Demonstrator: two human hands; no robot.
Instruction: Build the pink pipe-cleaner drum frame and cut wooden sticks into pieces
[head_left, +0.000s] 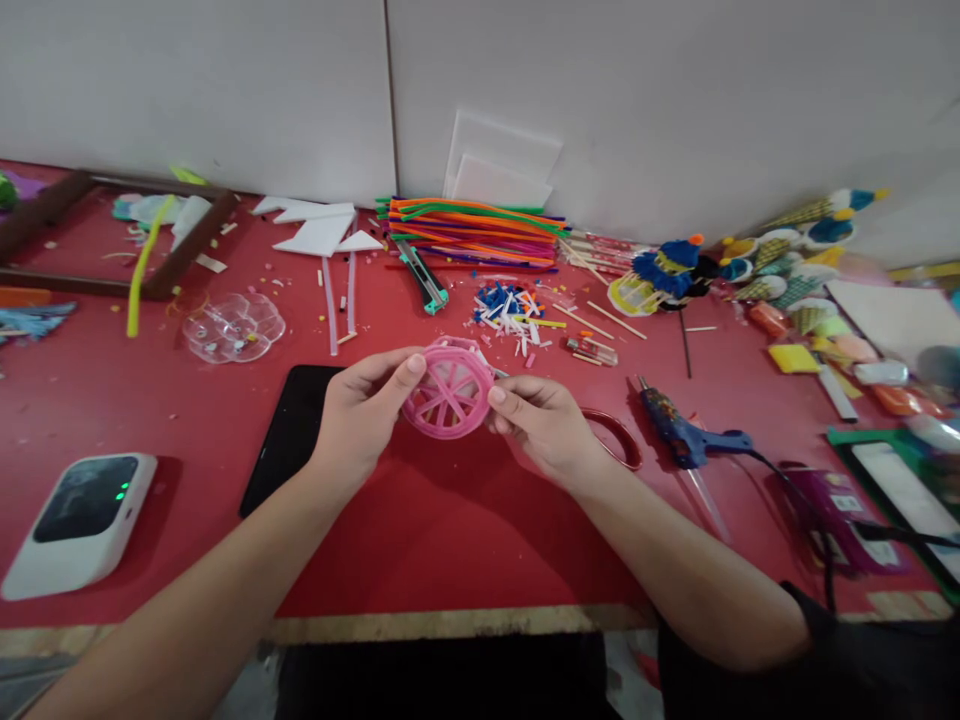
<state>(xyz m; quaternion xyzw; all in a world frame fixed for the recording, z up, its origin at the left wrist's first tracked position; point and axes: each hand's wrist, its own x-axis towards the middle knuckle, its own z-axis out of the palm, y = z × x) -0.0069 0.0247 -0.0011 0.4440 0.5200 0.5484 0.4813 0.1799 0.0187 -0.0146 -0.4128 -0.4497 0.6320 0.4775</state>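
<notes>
A pink wheel-shaped craft piece (448, 390), two rings joined by spokes, is held just above the red table (450, 530). My left hand (364, 410) grips its left rim with thumb and fingers closed on it. My right hand (544, 425) pinches its right rim. A black tablet-like slab (289, 435) lies flat under my left wrist. A red ring (619, 440) rests on the table just right of my right hand.
A blue glue gun (694, 435) with its cord lies to the right. Coloured straws (472, 230), cut straw bits (510, 310), a cutter (420, 275), a clear flower-shaped tray (232, 328) and white foam pieces (319, 230) sit behind. A white device (79, 520) is front left; craft clutter (795, 270) fills the right.
</notes>
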